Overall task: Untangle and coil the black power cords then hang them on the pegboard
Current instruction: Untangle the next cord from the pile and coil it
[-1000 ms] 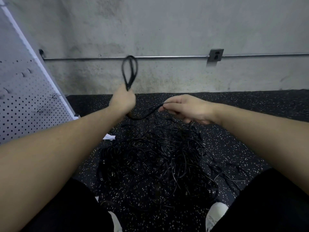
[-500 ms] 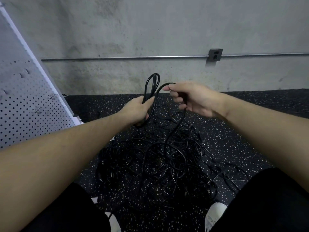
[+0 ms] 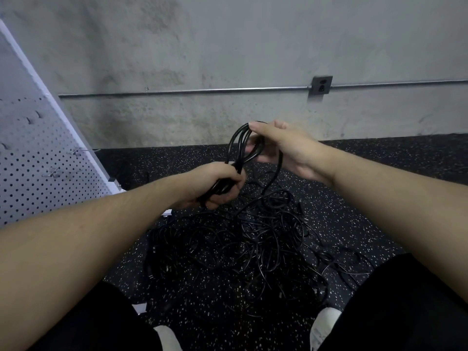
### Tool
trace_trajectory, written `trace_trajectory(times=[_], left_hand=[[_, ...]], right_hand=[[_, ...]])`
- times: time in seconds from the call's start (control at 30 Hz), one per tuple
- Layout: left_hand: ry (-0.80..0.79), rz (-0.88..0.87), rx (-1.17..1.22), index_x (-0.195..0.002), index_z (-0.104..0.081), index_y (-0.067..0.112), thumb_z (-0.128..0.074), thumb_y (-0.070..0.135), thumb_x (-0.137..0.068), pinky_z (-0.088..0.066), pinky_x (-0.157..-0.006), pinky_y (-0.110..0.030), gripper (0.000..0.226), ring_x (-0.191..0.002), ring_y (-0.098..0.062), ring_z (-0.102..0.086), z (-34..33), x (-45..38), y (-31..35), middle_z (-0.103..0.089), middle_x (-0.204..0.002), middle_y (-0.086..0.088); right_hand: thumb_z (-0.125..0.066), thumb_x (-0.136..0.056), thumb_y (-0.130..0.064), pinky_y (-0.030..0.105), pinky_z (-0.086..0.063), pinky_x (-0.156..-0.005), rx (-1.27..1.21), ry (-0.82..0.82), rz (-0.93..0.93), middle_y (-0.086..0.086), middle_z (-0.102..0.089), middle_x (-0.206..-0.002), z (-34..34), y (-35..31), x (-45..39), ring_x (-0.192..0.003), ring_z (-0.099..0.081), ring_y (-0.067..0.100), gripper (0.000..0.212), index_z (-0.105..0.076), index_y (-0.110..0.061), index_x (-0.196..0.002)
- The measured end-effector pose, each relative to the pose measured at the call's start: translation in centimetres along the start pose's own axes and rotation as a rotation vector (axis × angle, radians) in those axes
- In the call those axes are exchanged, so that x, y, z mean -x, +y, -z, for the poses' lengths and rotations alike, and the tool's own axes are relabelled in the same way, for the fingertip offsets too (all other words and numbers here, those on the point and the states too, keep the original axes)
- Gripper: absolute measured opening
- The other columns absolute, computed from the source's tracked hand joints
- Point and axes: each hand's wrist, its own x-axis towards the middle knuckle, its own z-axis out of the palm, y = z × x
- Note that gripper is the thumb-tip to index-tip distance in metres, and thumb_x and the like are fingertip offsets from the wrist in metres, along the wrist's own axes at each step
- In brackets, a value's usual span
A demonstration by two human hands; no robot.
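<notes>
Crowding shoes: tangled cords (pegboard leftward)

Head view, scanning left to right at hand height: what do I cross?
Pegboard → left hand gripping the coiled cord → coil loops → right hand pinching the loop top → wall outlet, higher on the wall.

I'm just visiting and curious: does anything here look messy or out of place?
Yes: a big tangled pile of black cords sprawls across the speckled floor. Only the coil held in the left hand and right hand looks tidy.
</notes>
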Motion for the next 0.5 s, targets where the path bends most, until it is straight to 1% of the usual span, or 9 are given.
trace_trajectory(times=[0.03, 0.1, 0.2, 0.23, 0.27, 0.3, 0.37, 0.43, 0.5], left_hand=[[0.000, -0.013, 0.006, -0.086, -0.052, 0.013, -0.039, 0.017, -0.102, -0.022, -0.037, -0.017, 0.021, -0.038, -0.010, -0.027, -0.1, 0.1, -0.1, -0.041, -0.056, -0.006], [0.023, -0.030, 0.001, -0.097, -0.056, 0.012, -0.039, 0.017, -0.104, -0.023, -0.038, -0.018, 0.019, -0.038, -0.011, -0.029, -0.5, 0.3, 0.1, -0.040, -0.059, -0.009], [0.117, -0.065, -0.027, -0.112, -0.051, 0.019, -0.045, 0.015, -0.106, -0.026, -0.039, -0.020, 0.010, -0.039, -0.013, -0.038, -1.3, -0.2, 0.4, -0.044, -0.060, -0.008], [0.163, -0.102, -0.042, -0.116, -0.050, 0.021, -0.047, 0.016, -0.106, -0.030, -0.039, -0.021, 0.011, -0.041, -0.015, -0.042, -1.5, -0.6, 0.4, -0.046, -0.060, -0.008], [0.217, -0.152, -0.062, -0.119, -0.051, 0.024, -0.051, 0.017, -0.106, -0.033, -0.040, -0.023, 0.015, -0.043, -0.016, -0.047, -1.7, -0.8, 0.4, -0.050, -0.060, -0.006], [0.279, -0.206, -0.086, -0.119, -0.054, 0.026, -0.054, 0.018, -0.105, -0.035, -0.041, -0.024, 0.016, -0.046, -0.016, -0.050, -1.9, -1.0, 0.5, -0.055, -0.061, -0.004], [0.386, -0.281, -0.102, -0.112, -0.059, 0.028, -0.059, 0.017, -0.103, -0.041, -0.043, -0.026, 0.015, -0.050, -0.012, -0.056, -2.3, -1.3, 0.8, -0.062, -0.069, -0.001], [0.444, -0.337, -0.037, -0.110, -0.061, 0.024, -0.059, 0.010, -0.102, -0.049, -0.054, -0.024, 0.016, -0.058, -0.008, -0.061, -2.8, -1.7, 1.1, -0.066, -0.080, 0.000], [0.479, -0.414, 0.010, -0.111, -0.063, 0.021, -0.059, 0.005, -0.101, -0.054, -0.071, -0.022, 0.020, -0.077, -0.007, -0.068, -3.4, -2.3, 1.4, -0.072, -0.090, -0.001]], right_hand=[[-0.075, -0.090, -0.023, 0.029, -0.060, -0.059, -0.043, -0.005, -0.024, 0.003, -0.069, -0.077, -0.1, -0.1, 0.0, -0.074, -0.072, 0.019, 0.027, -0.048, -0.019, -0.090], [-0.075, -0.091, -0.021, 0.027, -0.058, -0.053, -0.069, 0.025, -0.052, -0.001, -0.062, -0.064, -0.3, -0.1, -0.2, -0.063, -0.068, 0.016, 0.031, -0.044, -0.021, -0.094], [-0.072, -0.094, -0.022, 0.029, -0.056, -0.060, -0.088, 0.082, -0.072, -0.006, -0.046, -0.052, -0.8, 0.1, -0.6, -0.049, -0.049, 0.010, 0.029, -0.045, -0.019, -0.101], [-0.069, -0.096, -0.021, 0.029, -0.052, -0.061, -0.110, 0.092, -0.061, -0.008, -0.042, -0.050, -1.1, 0.1, -0.8, -0.046, -0.042, 0.008, 0.025, -0.045, -0.017, -0.101], [-0.066, -0.098, -0.019, 0.028, -0.048, -0.059, -0.139, 0.101, -0.043, -0.009, -0.039, -0.048, -1.5, 0.0, -0.9, -0.043, -0.037, 0.007, 0.020, -0.046, -0.017, -0.100], [-0.064, -0.100, -0.017, 0.025, -0.044, -0.053, -0.176, 0.116, -0.021, -0.010, -0.037, -0.046, -1.8, -0.3, -1.0, -0.040, -0.033, 0.006, 0.017, -0.047, -0.017, -0.097], [-0.062, -0.100, -0.012, 0.021, -0.033, -0.039, -0.274, 0.162, 0.017, -0.009, -0.035, -0.044, -2.4, -0.9, -1.2, -0.037, -0.027, 0.005, 0.020, -0.044, -0.017, -0.091], [-0.061, -0.100, -0.008, 0.019, -0.024, -0.032, -0.356, 0.191, 0.061, -0.008, -0.032, -0.044, -2.6, -1.2, -1.5, -0.036, -0.022, 0.004, 0.025, -0.040, -0.017, -0.088], [-0.061, -0.099, -0.007, 0.019, -0.020, -0.032, -0.394, 0.203, 0.106, -0.008, -0.029, -0.046, -2.5, -1.4, -1.7, -0.037, -0.020, 0.004, 0.027, -0.039, -0.018, -0.088]])
